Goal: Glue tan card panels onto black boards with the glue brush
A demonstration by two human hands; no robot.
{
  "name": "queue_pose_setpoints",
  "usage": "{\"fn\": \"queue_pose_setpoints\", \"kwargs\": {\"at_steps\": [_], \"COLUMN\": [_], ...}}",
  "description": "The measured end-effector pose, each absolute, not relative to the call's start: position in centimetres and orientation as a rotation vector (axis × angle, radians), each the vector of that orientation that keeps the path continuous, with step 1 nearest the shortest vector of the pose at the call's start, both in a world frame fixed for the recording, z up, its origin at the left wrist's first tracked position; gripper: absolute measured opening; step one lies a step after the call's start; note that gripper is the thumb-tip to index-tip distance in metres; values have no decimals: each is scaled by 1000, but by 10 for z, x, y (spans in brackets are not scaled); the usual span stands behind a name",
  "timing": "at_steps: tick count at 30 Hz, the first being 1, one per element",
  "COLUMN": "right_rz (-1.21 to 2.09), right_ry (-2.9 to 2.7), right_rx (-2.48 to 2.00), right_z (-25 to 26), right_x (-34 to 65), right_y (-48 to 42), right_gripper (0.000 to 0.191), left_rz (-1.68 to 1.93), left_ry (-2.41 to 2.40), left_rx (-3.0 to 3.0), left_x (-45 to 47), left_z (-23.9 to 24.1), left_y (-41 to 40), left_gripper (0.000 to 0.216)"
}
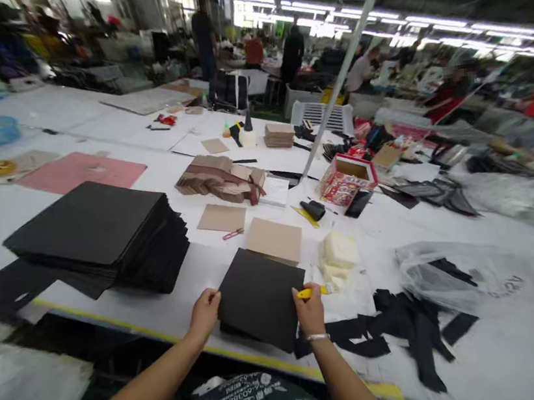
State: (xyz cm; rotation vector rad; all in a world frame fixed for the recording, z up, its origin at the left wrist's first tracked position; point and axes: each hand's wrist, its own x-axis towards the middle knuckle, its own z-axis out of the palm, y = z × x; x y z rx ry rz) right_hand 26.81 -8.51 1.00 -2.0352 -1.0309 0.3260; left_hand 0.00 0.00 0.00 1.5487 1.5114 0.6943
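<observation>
A small stack of black sheets (260, 296) lies at the near edge of the white table (489, 354). My left hand (205, 313) pinches the stack's left corner, fingers closed on it. My right hand (309, 309) rests on the stack's right edge and grips a yellow cutter (311, 292). A brown cardboard rectangle (275, 240) lies just behind the stack, partly under it. Black offcut scraps (402, 330) lie to the right of my right hand.
A tall pile of black sheets (105, 238) sits to the left. Pale foam blocks (338, 256), cardboard pieces (221, 218), a bundle of brown sheets (222, 178), a red box (347, 179) and clear plastic bags (458, 273) lie further back and right. People stand at the far end.
</observation>
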Motion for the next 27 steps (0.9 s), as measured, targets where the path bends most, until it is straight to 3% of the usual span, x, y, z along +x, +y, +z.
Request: {"fn": "queue_pose_setpoints", "kwargs": {"at_steps": [7, 13, 18, 22, 27], "right_rz": [269, 235, 194, 66, 172], "right_ry": [-1318, -1405, -1466, -1320, -741], "right_rx": [-2121, -2245, -2400, -2315, -2313], "right_z": [-48, -56, -34, 5, 40], "right_x": [276, 287, 301, 338, 406], "right_y": [-80, -64, -68, -97, -124], "right_gripper": [21, 23, 34, 40, 44], "left_rz": [262, 127, 51, 191, 183], "left_ry": [1555, 1577, 1596, 1580, 1553], "left_rx": [1767, 1819, 1836, 1825, 1677], "left_x": [3, 10, 15, 14, 22], "left_z": [-52, -54, -49, -59, -73], "left_y": [1, 12, 17, 23, 34], "left_gripper": [22, 25, 20, 49, 55]}}
